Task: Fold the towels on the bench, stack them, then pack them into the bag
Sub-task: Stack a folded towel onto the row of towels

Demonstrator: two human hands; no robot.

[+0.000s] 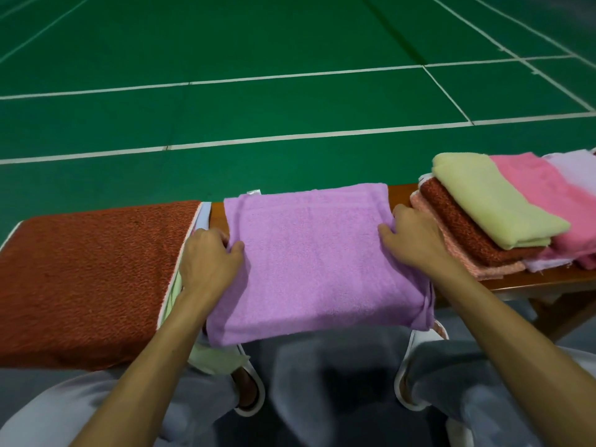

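- at the far left a rust-red towel (90,279) lies spread flat on the wooden surface (401,193), with a white-trimmed edge along its right side.
- a pale green towel (216,359) peeks out from under that right side and droops over the near edge of the surface.
- the left hand (209,262) sits just right of the rust-red towel, its fingers (237,248) curled and pinching the left edge of the purple towel.
- the purple towel (316,259) lies folded in the middle of the surface between the two hands; its near part hangs over the near edge, and a small white tag (253,191) shows at its far left corner.
- below it are grey trousers (322,382) and two white slippers (253,390).
- the right hand (416,240) holds the right edge of the purple towel, its fingers (387,232) curled down onto the cloth.
- a strip of bare wood shows between the purple towel and the pile to the right.
- the pile has a yellow-green towel (493,204) on top, a dark rust towel (461,227) under it and a salmon towel (467,258) at the bottom.
- a pink towel (548,195) lies under the yellow-green one's right side, and a pale lilac towel (577,169) reaches the right border.
- beyond the surface stretches a green court floor (258,43) marked with white lines.
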